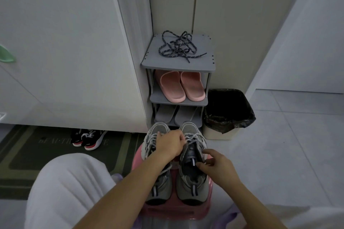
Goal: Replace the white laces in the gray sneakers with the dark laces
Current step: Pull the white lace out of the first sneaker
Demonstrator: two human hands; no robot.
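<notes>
Left hand on the white lace, right hand steadying the shoe.
My left hand (171, 143) curls round the white lace (195, 138) of the right sneaker (191, 189), and my right hand (216, 167) pinches its tongue just behind. The shoe points toe-away from me, so I judge the lace pulls out towards me. The dark laces (178, 46) lie straight ahead, well beyond, on top of the rack (149, 63).

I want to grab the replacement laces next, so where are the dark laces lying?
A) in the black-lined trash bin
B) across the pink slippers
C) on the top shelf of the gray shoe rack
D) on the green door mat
C: the dark laces lie in a loose tangle on the top shelf of the gray shoe rack, one level above the pink slippers.
</notes>
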